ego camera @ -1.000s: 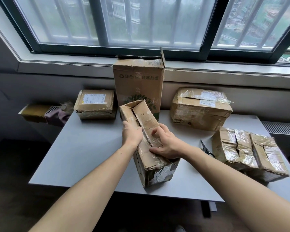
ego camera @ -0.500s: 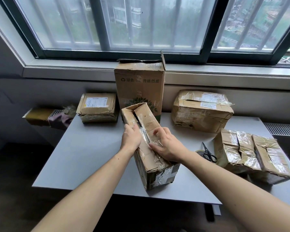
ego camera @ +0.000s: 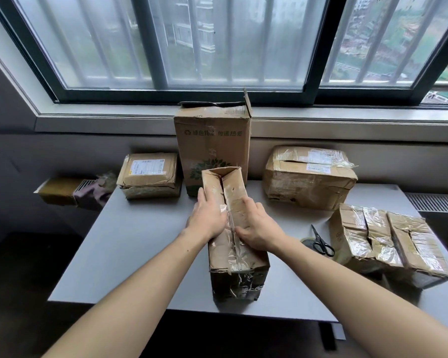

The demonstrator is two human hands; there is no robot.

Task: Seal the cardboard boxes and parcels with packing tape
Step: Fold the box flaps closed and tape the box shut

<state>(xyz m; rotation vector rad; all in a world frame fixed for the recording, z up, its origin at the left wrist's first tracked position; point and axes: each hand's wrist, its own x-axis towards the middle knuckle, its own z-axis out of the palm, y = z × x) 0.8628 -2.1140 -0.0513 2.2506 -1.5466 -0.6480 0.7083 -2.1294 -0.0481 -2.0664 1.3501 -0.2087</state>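
You've swung the box (ego camera: pixel 225 257) square to you on the surface (ego camera: pixel 140 254); left hand (ego camera: pixel 207 215) and right hand (ego camera: pixel 259 229) lie flat, pressing its top closed, far end still gaping, so tape next.

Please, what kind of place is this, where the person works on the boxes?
Probably an ordinary room high in a residential building, used for packing parcels: a grey table stands under a barred window facing tower blocks, and it holds worn cardboard boxes and scissors.
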